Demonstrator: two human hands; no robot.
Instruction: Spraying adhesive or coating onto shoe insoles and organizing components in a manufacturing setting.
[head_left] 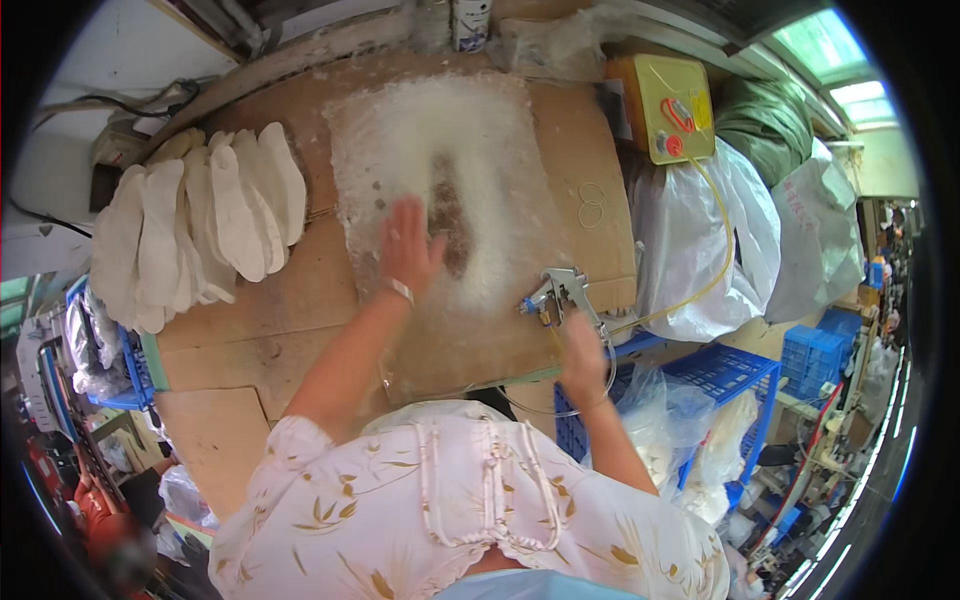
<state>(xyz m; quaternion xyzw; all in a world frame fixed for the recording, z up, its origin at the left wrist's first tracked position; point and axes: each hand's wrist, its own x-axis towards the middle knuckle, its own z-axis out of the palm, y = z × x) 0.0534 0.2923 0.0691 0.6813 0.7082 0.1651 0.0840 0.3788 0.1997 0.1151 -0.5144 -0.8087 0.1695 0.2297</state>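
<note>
Overspray around a dark patch on the sheet suggested some spraying was done; how many insoles, overlapping on the bench's left, remained was unclear. The left hand spread open; the right hand, blurred by the spray gun, showed no certain grip.

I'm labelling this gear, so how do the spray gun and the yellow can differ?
The spray gun is silvery and blue-tipped; the yellow can has red details. The gun is small and irregular; the can is larger and boxy. The gun is near the right hand; the can sits farther away.
</note>
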